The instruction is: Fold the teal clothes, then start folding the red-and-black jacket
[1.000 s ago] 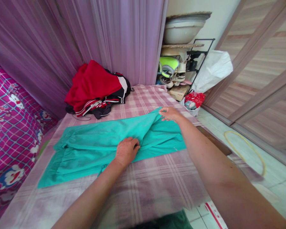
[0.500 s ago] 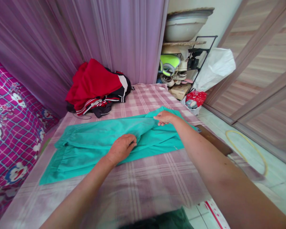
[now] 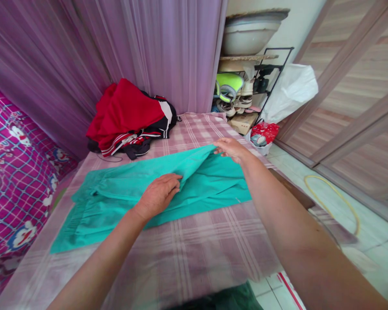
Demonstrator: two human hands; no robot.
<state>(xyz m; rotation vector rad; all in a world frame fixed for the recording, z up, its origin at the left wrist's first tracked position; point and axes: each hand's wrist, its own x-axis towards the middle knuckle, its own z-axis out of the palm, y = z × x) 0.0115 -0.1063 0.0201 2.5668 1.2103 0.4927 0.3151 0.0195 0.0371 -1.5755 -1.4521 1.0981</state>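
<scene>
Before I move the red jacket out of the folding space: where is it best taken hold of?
Probably the raised red bulk of the red jacket, from the near side, above. It lies bunched on dark striped clothes against the curtain, so the far side is blocked and the edges are tangled.

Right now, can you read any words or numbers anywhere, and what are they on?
No words can be read.
Pink cartoon bedsheet: pictures and perhaps letters, too blurred to read.
Red bag on the floor: print too small to read.
Teal trousers and red clothes: no writing shows.
</scene>
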